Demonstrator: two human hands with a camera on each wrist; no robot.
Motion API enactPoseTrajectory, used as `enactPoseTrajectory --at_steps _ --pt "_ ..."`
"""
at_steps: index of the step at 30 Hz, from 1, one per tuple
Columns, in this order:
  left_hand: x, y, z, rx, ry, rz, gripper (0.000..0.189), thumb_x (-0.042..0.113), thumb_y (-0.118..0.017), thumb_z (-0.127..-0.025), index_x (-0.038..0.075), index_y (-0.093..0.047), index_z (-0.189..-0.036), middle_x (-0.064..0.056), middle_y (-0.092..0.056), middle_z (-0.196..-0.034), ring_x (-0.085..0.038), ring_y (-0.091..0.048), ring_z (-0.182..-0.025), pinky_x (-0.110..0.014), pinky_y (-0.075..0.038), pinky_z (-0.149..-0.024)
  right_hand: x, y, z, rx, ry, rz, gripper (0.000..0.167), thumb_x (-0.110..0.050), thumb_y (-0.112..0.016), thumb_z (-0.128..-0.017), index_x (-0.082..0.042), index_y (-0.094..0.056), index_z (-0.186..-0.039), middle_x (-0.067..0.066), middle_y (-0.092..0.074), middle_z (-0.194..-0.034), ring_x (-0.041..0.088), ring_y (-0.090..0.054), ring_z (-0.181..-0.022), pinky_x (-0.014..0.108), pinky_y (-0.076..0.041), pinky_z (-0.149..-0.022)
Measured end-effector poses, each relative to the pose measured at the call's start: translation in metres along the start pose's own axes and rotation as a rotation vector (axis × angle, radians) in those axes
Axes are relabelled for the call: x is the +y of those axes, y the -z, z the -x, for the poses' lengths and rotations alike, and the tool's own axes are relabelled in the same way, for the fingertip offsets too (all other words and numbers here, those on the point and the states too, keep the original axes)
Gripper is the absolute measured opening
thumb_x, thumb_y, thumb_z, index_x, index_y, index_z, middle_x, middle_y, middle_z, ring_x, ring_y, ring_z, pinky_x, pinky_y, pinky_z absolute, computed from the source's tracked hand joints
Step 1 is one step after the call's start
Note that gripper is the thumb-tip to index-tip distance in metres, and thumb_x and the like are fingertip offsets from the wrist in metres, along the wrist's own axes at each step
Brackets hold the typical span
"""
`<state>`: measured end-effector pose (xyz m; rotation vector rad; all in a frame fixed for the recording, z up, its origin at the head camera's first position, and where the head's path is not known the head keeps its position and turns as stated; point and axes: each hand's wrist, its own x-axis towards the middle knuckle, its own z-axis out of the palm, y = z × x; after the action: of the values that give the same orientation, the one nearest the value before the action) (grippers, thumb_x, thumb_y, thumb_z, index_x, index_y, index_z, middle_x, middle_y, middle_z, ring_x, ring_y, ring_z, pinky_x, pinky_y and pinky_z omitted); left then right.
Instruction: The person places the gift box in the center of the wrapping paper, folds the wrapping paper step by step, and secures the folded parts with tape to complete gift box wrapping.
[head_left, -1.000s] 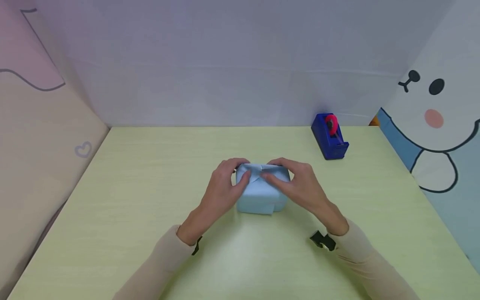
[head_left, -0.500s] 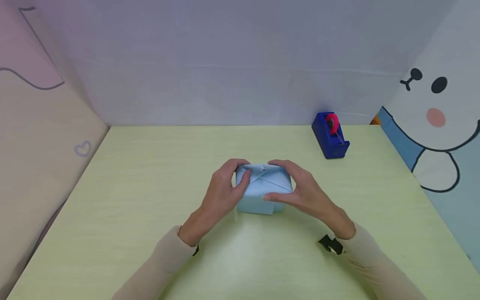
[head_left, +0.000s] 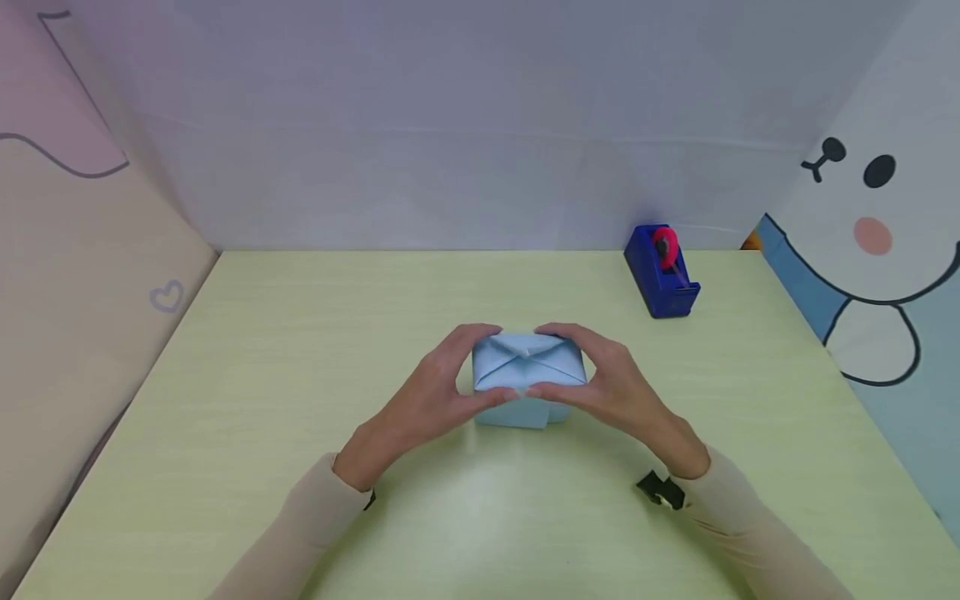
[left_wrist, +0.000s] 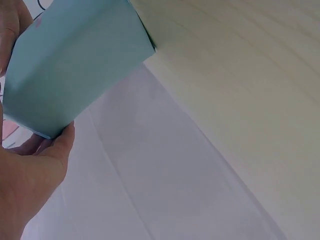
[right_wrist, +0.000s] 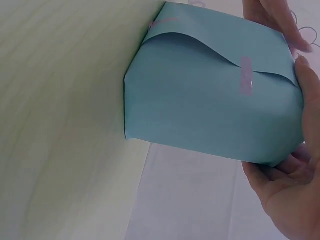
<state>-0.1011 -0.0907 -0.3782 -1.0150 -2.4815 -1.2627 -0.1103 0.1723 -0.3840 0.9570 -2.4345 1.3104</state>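
Observation:
A box-shaped package [head_left: 528, 367] wrapped in light blue paper stands upright on the table, its folded end facing up. Triangular flaps meet near the middle of that end, and a creased point lies over them. My left hand [head_left: 429, 390] grips the top from the left, thumb along the near edge and fingers at the far edge. On the other side my right hand [head_left: 619, 385] holds it the same way, the two thumb tips almost meeting. In the right wrist view, a strip of pinkish tape [right_wrist: 246, 75] crosses the paper's overlapping seam.
At the back right of the pale table [head_left: 315, 333] stands a blue tape dispenser [head_left: 660, 275] with a red roll core. A light cloth wall [head_left: 420, 167] rises behind the table, and printed panels flank both sides.
First the right thumb, then the left, slid from the flaps down to the near top edge. The folded end now shows its crossing creases. The dispenser has stayed put.

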Motion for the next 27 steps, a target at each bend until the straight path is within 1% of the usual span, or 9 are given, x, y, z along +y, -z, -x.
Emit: enactPoseTrajectory --at_steps 2,4,9,11,15,17,20,23,27 --pt "-0.0012 0.0017 0.0012 -0.031 -0.016 -0.001 0.075 0.028 -0.087 -0.084 0.004 -0.048 -0.144 -0.006 -0.054 -0.140 -0.019 -0.055 -0.125 -0.034 -0.051 -0.103 -0.0003 0.0001 0.0011 0.005 0.005 0.003 0.069 -0.014 -0.094 -0.073 -0.009 -0.063 -0.135 0.006 -0.067 -0.132 0.020 -0.065 -0.112 0.024 -0.053 -0.091" --pt "-0.0020 0.0022 0.0019 -0.039 -0.034 -0.010 0.077 0.028 -0.088 -0.084 0.004 -0.048 -0.145 -0.006 -0.053 -0.141 -0.019 -0.054 -0.126 -0.033 -0.051 -0.103 -0.0006 0.0001 0.0023 0.009 0.010 0.000 0.070 -0.013 -0.095 -0.073 -0.009 -0.063 -0.136 0.008 -0.067 -0.133 0.021 -0.064 -0.114 0.021 -0.052 -0.092" --pt "-0.0046 0.0009 0.0043 0.005 -0.103 -0.074 0.073 0.027 -0.089 -0.082 0.004 -0.052 -0.141 -0.009 -0.056 -0.140 -0.022 -0.055 -0.128 -0.031 -0.051 -0.103 -0.0006 -0.0005 0.0041 0.014 0.053 0.003 0.071 -0.014 -0.094 -0.074 -0.009 -0.063 -0.138 0.009 -0.063 -0.139 0.026 -0.060 -0.126 0.020 -0.048 -0.101" --pt "-0.0060 0.0001 0.0055 0.031 -0.143 -0.123 0.074 0.026 -0.090 -0.080 0.002 -0.055 -0.140 -0.011 -0.057 -0.140 -0.025 -0.056 -0.130 -0.032 -0.051 -0.103 0.0001 -0.0010 0.0042 0.016 0.094 0.029 0.068 -0.023 -0.092 -0.078 -0.007 -0.064 -0.138 0.011 -0.062 -0.141 0.029 -0.058 -0.130 0.021 -0.045 -0.105" --pt "-0.0056 -0.0003 0.0060 0.068 -0.224 -0.241 0.074 0.026 -0.092 -0.078 -0.002 -0.060 -0.138 -0.016 -0.060 -0.141 -0.030 -0.055 -0.134 -0.035 -0.049 -0.105 0.0015 -0.0026 0.0046 0.026 0.202 0.141 0.065 -0.048 -0.072 -0.091 -0.002 -0.064 -0.137 0.016 -0.063 -0.139 0.034 -0.056 -0.133 0.022 -0.039 -0.111" --pt "-0.0041 0.0003 0.0053 0.074 -0.267 -0.294 0.072 0.026 -0.091 -0.078 -0.005 -0.062 -0.136 -0.018 -0.062 -0.140 -0.031 -0.055 -0.135 -0.037 -0.047 -0.108 0.0013 -0.0037 0.0048 0.036 0.257 0.213 0.066 -0.053 -0.061 -0.096 -0.001 -0.064 -0.137 0.017 -0.063 -0.138 0.034 -0.056 -0.133 0.024 -0.037 -0.113" --pt "-0.0019 0.0005 0.0040 0.072 -0.339 -0.350 0.066 0.025 -0.090 -0.080 -0.006 -0.065 -0.132 -0.019 -0.065 -0.136 -0.031 -0.058 -0.132 -0.037 -0.046 -0.108 -0.0003 -0.0045 0.0053 0.034 0.324 0.277 0.063 -0.051 -0.055 -0.101 0.000 -0.064 -0.137 0.017 -0.064 -0.138 0.033 -0.056 -0.132 0.026 -0.035 -0.115" --pt "-0.0007 -0.0002 0.0021 0.076 -0.425 -0.389 0.058 0.022 -0.089 -0.081 -0.005 -0.069 -0.128 -0.019 -0.068 -0.130 -0.030 -0.062 -0.127 -0.037 -0.049 -0.105 -0.0018 -0.0043 0.0054 0.025 0.379 0.297 0.057 -0.046 -0.053 -0.104 0.000 -0.065 -0.136 0.018 -0.064 -0.137 0.033 -0.057 -0.131 0.028 -0.035 -0.116" --pt "0.0006 -0.0010 0.0003 0.092 -0.525 -0.484 0.048 0.022 -0.088 -0.083 0.001 -0.073 -0.124 -0.017 -0.072 -0.123 -0.028 -0.067 -0.119 -0.037 -0.052 -0.101 -0.0009 -0.0037 0.0064 0.011 0.424 0.309 0.053 -0.042 -0.051 -0.106 0.001 -0.067 -0.134 0.018 -0.064 -0.137 0.034 -0.057 -0.130 0.028 -0.035 -0.116"
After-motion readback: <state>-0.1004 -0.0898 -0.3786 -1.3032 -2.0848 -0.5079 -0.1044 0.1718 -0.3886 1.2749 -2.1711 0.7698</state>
